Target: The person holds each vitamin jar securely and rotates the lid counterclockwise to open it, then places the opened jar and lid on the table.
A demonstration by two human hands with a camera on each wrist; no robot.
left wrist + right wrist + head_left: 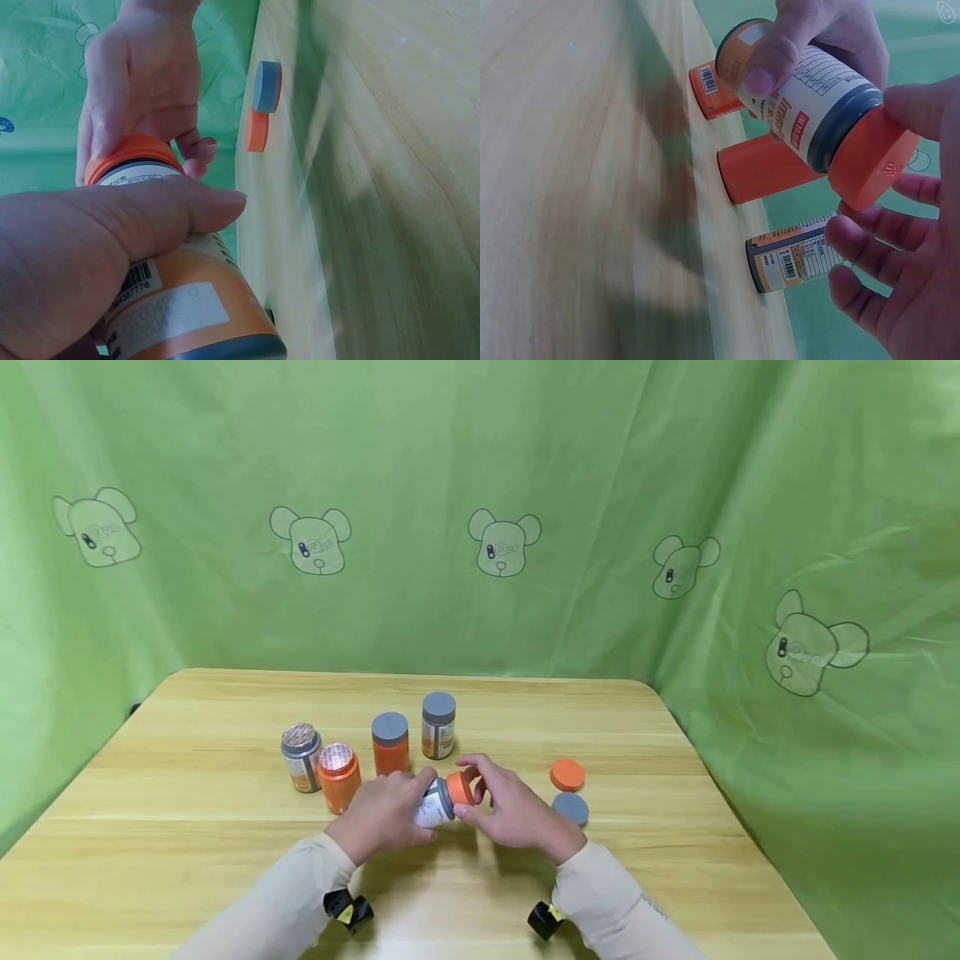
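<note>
Left hand (384, 812) wraps round a jar (432, 807); right hand (516, 807) pinches its orange cap (460, 788); four other jars (391, 753) (two foil-topped) stand nearby; two loose lids (567, 775) lie rightward.

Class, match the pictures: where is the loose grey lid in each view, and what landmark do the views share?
Head: the grey lid lies right of the right hand, just below a loose orange lid.
Left wrist: the grey lid sits upper middle, just above that loose orange lid.
Right wrist: not in it.
Shared landmark: the bottle in the left hand.
</note>
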